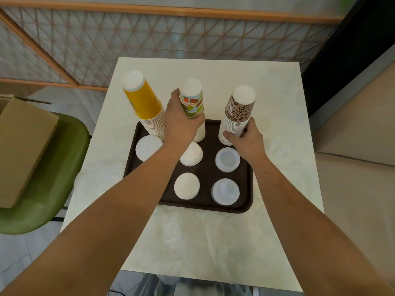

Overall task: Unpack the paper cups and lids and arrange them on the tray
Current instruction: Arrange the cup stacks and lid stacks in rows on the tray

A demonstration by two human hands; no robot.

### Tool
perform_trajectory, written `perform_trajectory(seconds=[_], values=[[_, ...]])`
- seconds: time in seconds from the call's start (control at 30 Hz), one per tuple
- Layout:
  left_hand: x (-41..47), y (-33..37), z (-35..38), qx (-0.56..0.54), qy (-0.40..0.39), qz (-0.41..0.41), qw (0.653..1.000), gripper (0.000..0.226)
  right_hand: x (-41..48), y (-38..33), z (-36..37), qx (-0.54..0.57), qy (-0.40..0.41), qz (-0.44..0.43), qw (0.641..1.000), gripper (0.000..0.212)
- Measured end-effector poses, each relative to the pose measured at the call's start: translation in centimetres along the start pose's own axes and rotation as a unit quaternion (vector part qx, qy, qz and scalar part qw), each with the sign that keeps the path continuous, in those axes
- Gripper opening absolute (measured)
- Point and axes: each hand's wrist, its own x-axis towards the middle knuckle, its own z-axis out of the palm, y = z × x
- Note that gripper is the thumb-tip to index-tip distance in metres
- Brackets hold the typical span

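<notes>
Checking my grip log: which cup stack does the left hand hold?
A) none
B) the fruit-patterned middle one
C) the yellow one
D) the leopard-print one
B: the left hand curls round the fruit-patterned stack, while the right hand grips the leopard-print stack.

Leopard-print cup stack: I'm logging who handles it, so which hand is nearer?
Right. The right hand grips the leopard-print cup stack at its lower rims; the left hand holds the fruit-print cup stack, one place to its left.
</notes>
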Motion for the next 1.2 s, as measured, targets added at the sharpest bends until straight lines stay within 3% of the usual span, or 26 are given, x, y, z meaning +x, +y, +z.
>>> perform_trajectory(seconds=[0.1,0.2,0.37,0.53,0.83,1.07,1.2], values=[[-0.2,0.0,-0.1,-0.001,-0.009,-0.013,1.0,0.093,-1.0,0.8,0.0,0.01,0.025,0.024,0.999,0.095],[-1.3,-0.1,-0.7,-0.012,-0.035,-0.048,0.998,0.105,-3.5,2.1,0.0,-0.023,0.085,0.004,0.996,0.075],[-6.0,-2.0,-1.6,0.102,-0.018,-0.094,0.99,0.06,-6.6,3.4,0.7,-0.167,0.043,-0.041,0.984,0.044],[-9.2,-4.1,-2.7,0.265,-0.136,0.01,0.955,0.036,-6.6,3.9,1.4,-0.218,0.018,-0.072,0.973,0.036],[-13.9,-6.1,-4.0,0.349,-0.235,0.011,0.907,0.065,-6.3,4.3,2.4,-0.245,-0.023,-0.041,0.968,0.043],[-15.0,-7.5,-3.4,0.312,-0.22,-0.005,0.924,0.059,-7.1,4.5,2.0,-0.247,-0.007,-0.058,0.967,0.052],[-15.3,-8.0,-3.1,0.298,-0.218,-0.006,0.929,0.058,-10.5,4.2,1.3,-0.202,0.046,-0.128,0.97,0.045]])
